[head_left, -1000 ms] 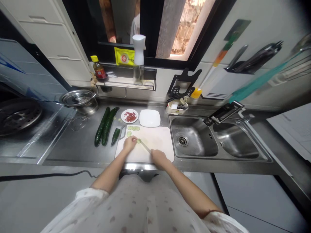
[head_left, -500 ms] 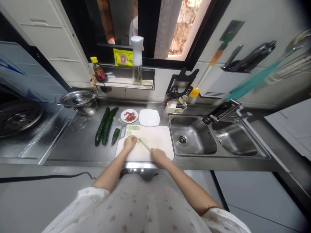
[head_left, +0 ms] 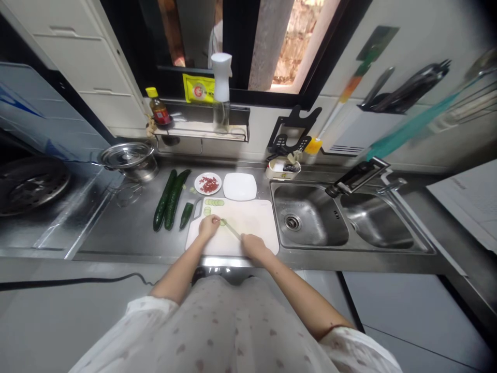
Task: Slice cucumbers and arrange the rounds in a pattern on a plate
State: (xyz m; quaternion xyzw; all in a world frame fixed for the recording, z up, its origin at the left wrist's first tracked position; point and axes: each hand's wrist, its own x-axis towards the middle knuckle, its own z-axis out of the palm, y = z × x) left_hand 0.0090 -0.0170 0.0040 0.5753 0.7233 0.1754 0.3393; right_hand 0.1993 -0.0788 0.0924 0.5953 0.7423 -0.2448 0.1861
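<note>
My left hand (head_left: pixel 208 226) rests curled on a piece of cucumber (head_left: pixel 222 222) at the left of the white cutting board (head_left: pixel 252 220). My right hand (head_left: pixel 252 246) grips a knife (head_left: pixel 232 229) whose blade angles up-left to meet the cucumber's cut end. Several thin cucumber slices (head_left: pixel 214 202) lie in a row at the board's far left corner. Two whole cucumbers (head_left: pixel 170 199) and a short cucumber piece (head_left: pixel 186 215) lie on the steel counter left of the board.
Behind the board stand a small plate of red bits (head_left: pixel 207 183) and an empty white plate (head_left: pixel 239 186). A double sink (head_left: pixel 341 223) with a black faucet (head_left: pixel 355 176) lies to the right. A lidded steel pot (head_left: pixel 130 158) stands at the back left.
Both hands stay at the same spot on the board; only the camera view has shifted slightly.
</note>
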